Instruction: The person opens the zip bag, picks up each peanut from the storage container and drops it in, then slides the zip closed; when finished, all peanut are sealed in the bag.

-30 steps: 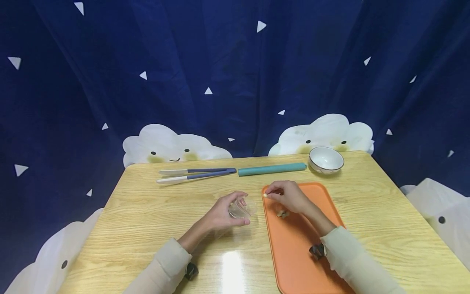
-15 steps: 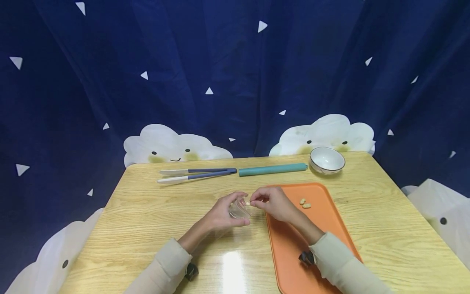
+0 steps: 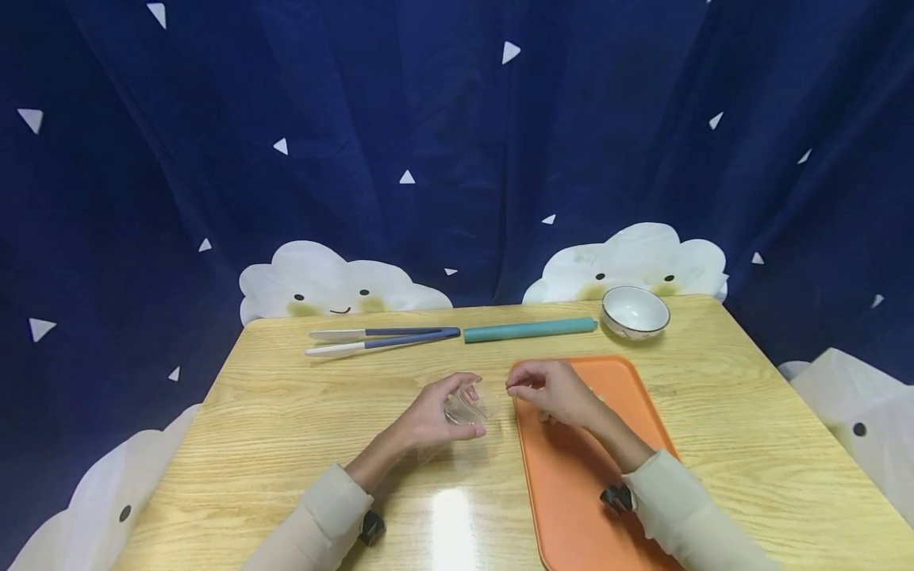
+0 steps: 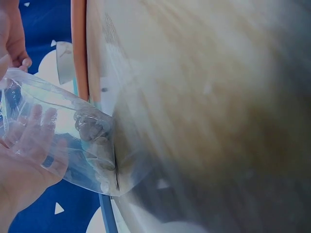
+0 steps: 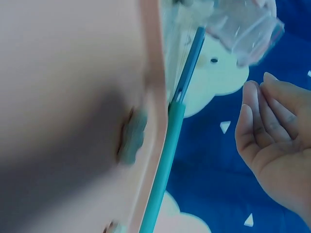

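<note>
My left hand (image 3: 432,411) holds a clear plastic bag (image 3: 462,406) with its mouth towards the right. In the left wrist view several peanuts (image 4: 99,145) lie in the bottom of the bag, and fingers show through the film. My right hand (image 3: 555,390) hovers over the left edge of the orange tray (image 3: 571,492), apart from the bag. In the right wrist view its fingers are loosely bent, with nothing visible between them. A peanut (image 5: 132,137) lies on the tray, with another (image 5: 115,227) at the lower frame edge. The right hand partly hides the tray's peanuts in the head view.
Blue-and-white tongs (image 3: 385,341) and a teal rod (image 3: 530,329) lie along the back of the wooden table (image 3: 286,428). A white bowl (image 3: 635,311) stands at the back right, behind the tray. A dark blue curtain (image 3: 457,143) hangs behind the table.
My right hand carried a peanut left from the tray to the bag's mouth, then drew back right over the tray without it. The left hand and the bag stayed put.
</note>
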Motion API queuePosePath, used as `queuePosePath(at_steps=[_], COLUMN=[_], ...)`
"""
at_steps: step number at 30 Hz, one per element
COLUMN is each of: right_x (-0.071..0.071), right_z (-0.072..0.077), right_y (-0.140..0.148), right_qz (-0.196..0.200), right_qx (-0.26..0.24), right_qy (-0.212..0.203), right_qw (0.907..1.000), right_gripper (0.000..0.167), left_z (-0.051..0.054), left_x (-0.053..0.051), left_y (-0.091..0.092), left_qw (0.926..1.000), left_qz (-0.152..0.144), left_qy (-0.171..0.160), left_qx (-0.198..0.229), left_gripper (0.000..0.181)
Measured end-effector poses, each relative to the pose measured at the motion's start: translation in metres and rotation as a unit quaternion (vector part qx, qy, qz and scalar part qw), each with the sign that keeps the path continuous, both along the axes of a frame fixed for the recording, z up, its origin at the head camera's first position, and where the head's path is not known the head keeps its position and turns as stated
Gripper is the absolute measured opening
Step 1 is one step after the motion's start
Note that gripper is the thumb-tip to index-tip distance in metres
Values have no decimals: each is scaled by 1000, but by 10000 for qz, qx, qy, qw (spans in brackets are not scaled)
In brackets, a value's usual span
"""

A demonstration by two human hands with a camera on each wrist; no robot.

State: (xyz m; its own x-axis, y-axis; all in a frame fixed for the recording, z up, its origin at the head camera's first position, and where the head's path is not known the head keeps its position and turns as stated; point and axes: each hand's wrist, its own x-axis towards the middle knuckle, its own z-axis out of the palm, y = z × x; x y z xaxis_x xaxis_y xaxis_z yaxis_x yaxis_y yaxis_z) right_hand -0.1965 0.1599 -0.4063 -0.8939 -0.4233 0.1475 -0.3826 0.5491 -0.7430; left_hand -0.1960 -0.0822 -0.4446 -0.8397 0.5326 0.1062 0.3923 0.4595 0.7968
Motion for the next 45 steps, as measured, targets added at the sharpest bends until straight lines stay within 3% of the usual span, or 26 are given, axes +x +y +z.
queuePosePath(at_steps=[12, 24, 30, 45], right_x=[-21, -41, -46, -50], right_z=[-4, -21, -30, -44], right_y=[67, 111, 121, 121], right_qz=[-443, -528, -469, -525], right_qx=[350, 1057, 1055, 1454], right_qy=[-71, -248, -521, -697], right_qw=[9984, 9927, 9919, 9855], right_gripper=[11, 13, 10, 9], left_z=[0, 2, 3, 1], left_x=[2, 5, 3, 0], left_y=[-2, -4, -1, 3], left_qw=[10000, 10000, 10000, 9999], left_qz=[-11, 3, -26, -122], left_qy=[67, -64, -47, 33], left_qx=[23, 47, 15, -34], left_gripper=[76, 76, 75, 72])
